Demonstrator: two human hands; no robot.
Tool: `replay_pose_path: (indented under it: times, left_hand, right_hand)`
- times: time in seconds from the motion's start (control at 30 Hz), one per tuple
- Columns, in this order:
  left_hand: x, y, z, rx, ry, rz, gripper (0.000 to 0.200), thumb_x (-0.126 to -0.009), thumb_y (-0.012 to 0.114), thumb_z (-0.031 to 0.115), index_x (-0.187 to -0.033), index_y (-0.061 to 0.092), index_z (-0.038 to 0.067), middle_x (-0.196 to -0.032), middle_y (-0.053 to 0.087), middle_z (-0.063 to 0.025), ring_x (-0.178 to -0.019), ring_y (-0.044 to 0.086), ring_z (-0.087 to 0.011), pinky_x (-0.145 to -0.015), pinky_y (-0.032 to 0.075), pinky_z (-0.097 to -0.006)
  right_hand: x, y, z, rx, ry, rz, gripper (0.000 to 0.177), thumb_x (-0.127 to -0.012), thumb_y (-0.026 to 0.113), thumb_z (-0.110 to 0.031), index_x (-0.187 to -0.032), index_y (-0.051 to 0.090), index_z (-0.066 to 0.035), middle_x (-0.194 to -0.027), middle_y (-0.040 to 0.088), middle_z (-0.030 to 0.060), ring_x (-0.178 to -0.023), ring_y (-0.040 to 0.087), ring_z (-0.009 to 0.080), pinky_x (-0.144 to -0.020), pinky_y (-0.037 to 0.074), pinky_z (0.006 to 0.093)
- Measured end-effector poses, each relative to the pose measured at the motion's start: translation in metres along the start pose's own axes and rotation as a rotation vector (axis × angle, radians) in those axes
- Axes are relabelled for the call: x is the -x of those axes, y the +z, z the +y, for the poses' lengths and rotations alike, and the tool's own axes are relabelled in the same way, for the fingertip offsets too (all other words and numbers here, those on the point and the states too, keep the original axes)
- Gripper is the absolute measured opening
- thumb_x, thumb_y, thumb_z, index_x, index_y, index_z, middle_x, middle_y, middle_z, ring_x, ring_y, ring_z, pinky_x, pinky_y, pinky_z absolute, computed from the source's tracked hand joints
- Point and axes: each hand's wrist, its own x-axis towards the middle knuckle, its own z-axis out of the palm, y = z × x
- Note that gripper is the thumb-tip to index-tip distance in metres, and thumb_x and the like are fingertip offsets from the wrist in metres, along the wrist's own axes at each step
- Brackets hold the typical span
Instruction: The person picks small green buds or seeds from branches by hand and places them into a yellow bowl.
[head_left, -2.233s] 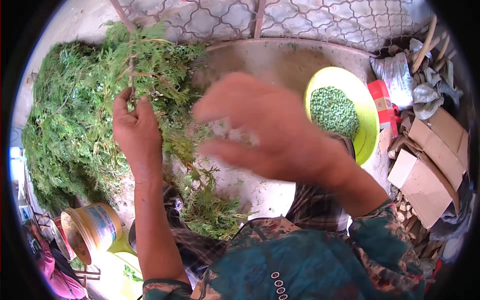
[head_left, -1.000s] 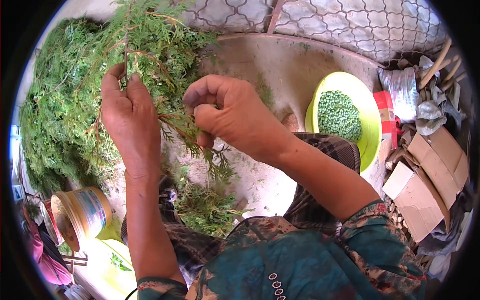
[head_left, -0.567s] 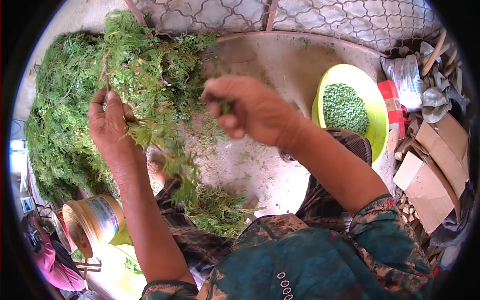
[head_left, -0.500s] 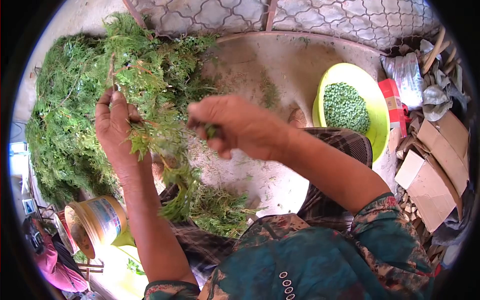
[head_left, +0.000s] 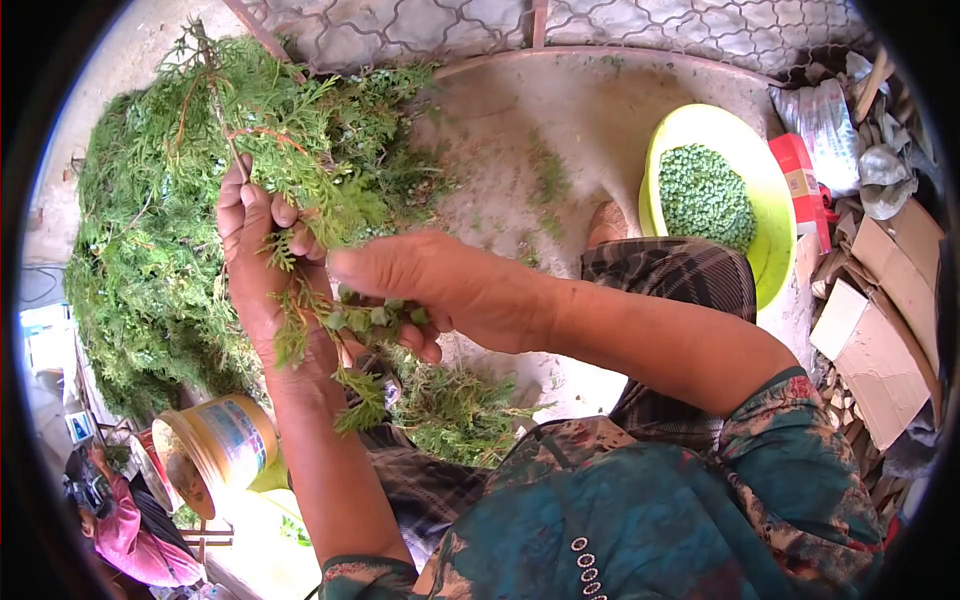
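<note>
My left hand [head_left: 262,225] grips the thin woody stem of a green branch [head_left: 225,110], whose feathery sprays stand above the fingers and hang down over my left wrist. Close on its right, my right hand [head_left: 430,285] has its fingers curled round a small cluster of pale green cones [head_left: 375,318] at the lower sprays. The thumb points left, toward the left hand. Behind the left hand lies a large heap of cut greenery [head_left: 150,250]. A yellow-green basin [head_left: 775,250] at the right holds many small green cones [head_left: 705,195].
A yellow bucket [head_left: 235,440] lies tilted at the lower left, near a person in pink [head_left: 140,540]. Loose clippings [head_left: 455,415] lie between my legs. At the right are a red box [head_left: 797,180] and cardboard [head_left: 880,330]. A metal lattice [head_left: 430,30] runs along the top.
The view has shifted slightly. My right hand has come down and closer to my left hand, and green cones now show at its fingers. The branch leans more to the left at its top.
</note>
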Motion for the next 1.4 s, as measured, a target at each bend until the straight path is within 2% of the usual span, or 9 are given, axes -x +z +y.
replay_pose_path:
  times: [0.27, 0.43, 0.57, 0.83, 1.03, 1.07, 1.17, 1.3, 1.4]
  left_hand:
    - [0.006, -0.003, 0.003, 0.001, -0.002, -0.030, 0.022, -0.093, 0.048, 0.022, -0.113, 0.047, 0.012, -0.064, 0.041, 0.0044, -0.046, 0.030, -0.0012, -0.039, 0.023, -0.0157]
    - [0.006, 0.000, 0.003, -0.006, -0.013, -0.019, 0.020, -0.094, 0.047, 0.021, -0.111, 0.048, 0.012, -0.061, 0.038, 0.0039, -0.043, 0.028, -0.0019, -0.037, 0.023, -0.0160]
    - [0.008, 0.000, 0.004, -0.021, -0.011, 0.010, 0.019, -0.094, 0.046, 0.019, -0.111, 0.048, 0.012, -0.061, 0.037, 0.0037, -0.042, 0.028, -0.0025, -0.037, 0.023, -0.0160]
    - [-0.008, -0.020, 0.002, 0.210, -0.084, -0.024, 0.016, -0.095, 0.039, 0.013, -0.080, 0.041, 0.007, -0.059, 0.039, 0.0034, -0.040, 0.031, -0.0057, -0.036, 0.026, -0.0212]
    - [-0.023, -0.050, 0.024, 0.435, -0.091, 0.080, 0.009, -0.090, 0.041, 0.004, -0.085, 0.047, 0.000, -0.057, 0.034, 0.0031, -0.045, 0.027, -0.0071, -0.038, 0.024, -0.0220]
    - [-0.055, -0.105, 0.013, 0.554, -0.250, -0.415, 0.013, -0.088, 0.043, 0.002, -0.097, 0.049, -0.004, -0.058, 0.032, 0.0031, -0.045, 0.027, -0.0072, -0.039, 0.024, -0.0210]
    - [-0.042, -0.076, 0.015, 0.556, -0.230, -0.106, 0.006, -0.085, 0.045, 0.007, -0.084, 0.048, 0.003, -0.056, 0.034, 0.0036, -0.044, 0.029, -0.0086, -0.035, 0.021, -0.0216]
    - [-0.031, -0.055, 0.008, 0.439, -0.156, -0.041, 0.011, -0.090, 0.044, 0.011, -0.083, 0.047, 0.003, -0.056, 0.036, 0.0039, -0.043, 0.028, -0.0070, -0.035, 0.022, -0.0232]
    - [-0.009, -0.032, 0.006, 0.261, -0.141, 0.010, 0.018, -0.092, 0.048, 0.019, -0.077, 0.042, 0.009, -0.057, 0.036, 0.0055, -0.045, 0.029, -0.0044, -0.038, 0.025, -0.0216]
  right_hand:
    - [-0.001, 0.004, 0.004, 0.215, -0.044, 0.040, 0.053, -0.076, 0.066, -0.049, -0.085, 0.056, 0.002, -0.064, 0.052, 0.0051, -0.053, 0.051, 0.0132, -0.048, 0.041, 0.0254]
    - [-0.012, 0.008, 0.025, 0.515, -0.407, 0.125, 0.044, -0.081, 0.066, -0.033, -0.110, 0.054, -0.001, -0.090, 0.059, 0.0068, -0.085, 0.050, 0.0097, -0.074, 0.044, 0.0262]
    - [-0.011, 0.011, 0.015, 0.506, -0.454, 0.157, 0.039, -0.078, 0.061, -0.030, -0.102, 0.056, 0.000, -0.083, 0.063, 0.0163, -0.073, 0.058, 0.0234, -0.069, 0.046, 0.0346]
    - [-0.008, 0.011, 0.014, 0.304, -0.272, 0.179, 0.017, -0.086, 0.057, -0.018, -0.088, 0.052, -0.001, -0.071, 0.055, 0.0028, -0.060, 0.049, 0.0057, -0.051, 0.040, 0.0224]
    - [0.020, 0.009, 0.000, -0.075, 0.007, 0.150, 0.017, -0.087, 0.056, -0.017, -0.094, 0.046, -0.005, -0.066, 0.051, 0.0023, -0.041, 0.038, 0.0037, -0.036, 0.030, 0.0194]
    - [0.019, 0.001, 0.004, -0.138, -0.027, 0.141, 0.016, -0.087, 0.056, -0.016, -0.092, 0.047, -0.006, -0.066, 0.051, 0.0020, -0.042, 0.039, 0.0044, -0.036, 0.032, 0.0199]
    - [0.016, -0.007, 0.000, -0.351, 0.003, 0.163, 0.018, -0.088, 0.053, -0.022, -0.086, 0.049, -0.005, -0.066, 0.051, 0.0023, -0.042, 0.040, 0.0053, -0.037, 0.032, 0.0203]
    - [0.014, -0.007, 0.002, -0.316, -0.034, 0.152, 0.026, -0.089, 0.054, -0.029, -0.079, 0.051, -0.005, -0.069, 0.052, 0.0031, -0.044, 0.042, 0.0063, -0.038, 0.032, 0.0207]
    - [0.015, 0.004, -0.004, 0.289, -0.090, 0.143, 0.031, -0.087, 0.059, -0.034, -0.079, 0.053, -0.005, -0.073, 0.054, 0.0034, -0.057, 0.048, 0.0082, -0.045, 0.037, 0.0245]
